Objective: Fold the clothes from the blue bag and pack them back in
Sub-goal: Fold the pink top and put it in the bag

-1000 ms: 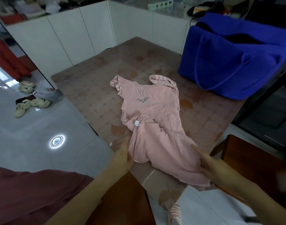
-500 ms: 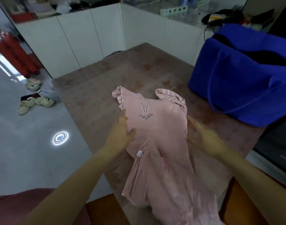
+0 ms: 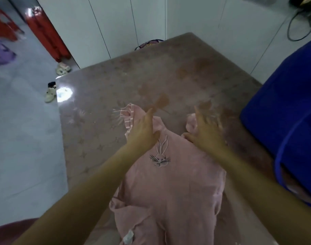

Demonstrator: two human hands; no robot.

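Smoothing with both hands: pressing the left hand [image 3: 142, 131] flat, with straight fingers, onto one shoulder of the pink top [image 3: 169, 191], just beside its striped sleeve [image 3: 127, 115]; spreading the right hand [image 3: 206, 131] open, slightly blurred, over the opposite shoulder; gripping nothing with either. Spread front-up on the worktop [image 3: 169, 68], with the embroidered bunny [image 3: 160, 156] showing between the wrists and a white label [image 3: 128, 236] turned out near the lower edge. Early going on this piece, judging by the rumpled lower half and bunched sleeves: only at the flattening stage, with no fold made yet. Off to the right, near the top but apart from it, the blue bag [image 3: 283, 129] at the worktop's edge, with a handle loop [image 3: 277, 163] drooping down its side; impossible to tell from here what remains inside, or whether any folded clothes wait elsewhere. Left to do, by this reckoning: sleeves in, body folded over, then into the bag, and likewise for whatever else belongs there. Beyond the far edge, white cupboard doors [image 3: 124, 23], and down on the floor to the left, pale slippers [image 3: 50, 95]
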